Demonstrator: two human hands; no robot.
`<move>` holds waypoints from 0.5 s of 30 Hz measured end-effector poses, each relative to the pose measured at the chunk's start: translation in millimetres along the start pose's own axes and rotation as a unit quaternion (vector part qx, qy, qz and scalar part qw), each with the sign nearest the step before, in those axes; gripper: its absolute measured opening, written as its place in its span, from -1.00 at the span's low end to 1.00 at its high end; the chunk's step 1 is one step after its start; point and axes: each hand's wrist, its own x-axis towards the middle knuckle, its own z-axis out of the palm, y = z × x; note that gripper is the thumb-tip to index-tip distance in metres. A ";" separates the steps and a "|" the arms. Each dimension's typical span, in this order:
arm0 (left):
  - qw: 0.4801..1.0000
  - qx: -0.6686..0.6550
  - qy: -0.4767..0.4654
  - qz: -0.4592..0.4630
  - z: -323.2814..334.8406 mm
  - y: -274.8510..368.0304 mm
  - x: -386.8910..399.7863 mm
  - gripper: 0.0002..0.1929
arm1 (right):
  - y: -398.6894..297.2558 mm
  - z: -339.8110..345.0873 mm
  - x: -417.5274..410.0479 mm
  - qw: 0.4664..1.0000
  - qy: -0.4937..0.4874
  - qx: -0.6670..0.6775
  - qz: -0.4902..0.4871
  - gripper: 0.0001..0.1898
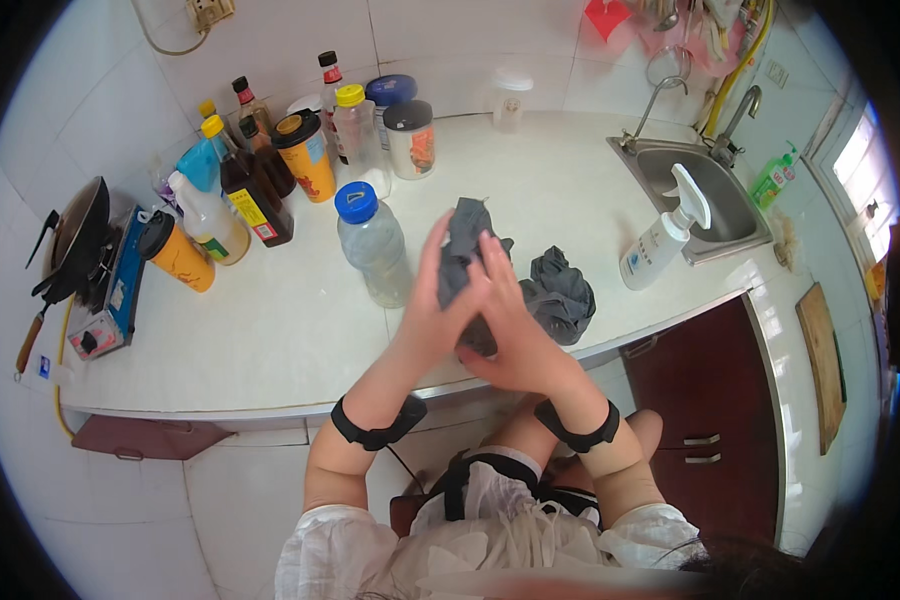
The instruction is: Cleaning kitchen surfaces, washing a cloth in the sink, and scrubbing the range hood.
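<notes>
Between my two hands is a crumpled dark grey cloth (469, 229), held just above the counter's front part. My left hand (441, 304) presses on it from the left side, the thumb reaching across toward the other hand. From the right, my right hand (511, 330) lies against the cloth with its fingers pointing away from me. A second bunched dark grey cloth (562, 296) rests on the counter beside my right hand. Left of my left hand stands a clear plastic bottle (375, 251) with a blue cap. Part of the held cloth is hidden by my fingers.
Sauce bottles (255, 191), an orange cup (176, 251) and jars (410, 139) crowd the counter's back left. A gas stove (112, 300) and wok (79, 225) stand far left. To the right are a white spray bottle (654, 247) and a steel sink (690, 180).
</notes>
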 end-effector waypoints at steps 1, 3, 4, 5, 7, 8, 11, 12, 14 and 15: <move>0.999 0.010 0.024 -0.029 -4.2 2.2 3.9 -0.38 | -2.6 0.3 -1.3 0.999 -0.035 -0.004 0.005 -0.30; 0.991 -0.116 0.017 -0.059 -9.6 -2.0 7.0 -0.42 | 16.4 -11.0 -4.8 0.999 -0.044 0.002 -0.015 -0.44; 0.982 -0.169 0.019 -0.077 -9.4 3.3 8.0 -0.41 | 29.2 -17.6 -8.5 0.993 0.025 0.112 0.024 -0.51; 0.970 -0.221 0.021 -0.095 -9.7 6.0 9.1 -0.40 | 37.8 -22.1 -9.8 0.969 0.094 0.220 0.062 -0.59; 0.975 -0.198 0.028 -0.097 -14.2 4.3 10.8 -0.38 | 36.1 -31.0 -1.1 0.971 0.163 0.138 0.103 -0.66; 0.972 -0.211 0.017 -0.098 -15.9 4.5 12.2 -0.39 | 33.7 -28.5 3.1 0.954 0.181 0.204 0.122 -0.70; 0.967 -0.233 0.008 -0.106 -16.0 7.1 14.1 -0.41 | 31.9 -25.4 6.7 0.983 0.103 0.120 0.096 -0.76; 0.963 -0.244 0.010 -0.115 -15.2 7.2 13.9 -0.42 | 29.0 -23.9 8.2 0.984 0.105 0.106 0.092 -0.81; 0.967 -0.228 0.015 -0.112 -14.2 4.3 14.7 -0.43 | 35.1 -22.9 6.9 0.986 0.101 0.103 0.087 -0.84; 0.972 -0.210 0.021 -0.107 -14.8 3.8 14.6 -0.44 | 36.5 -22.2 7.9 0.987 0.096 0.102 0.081 -0.87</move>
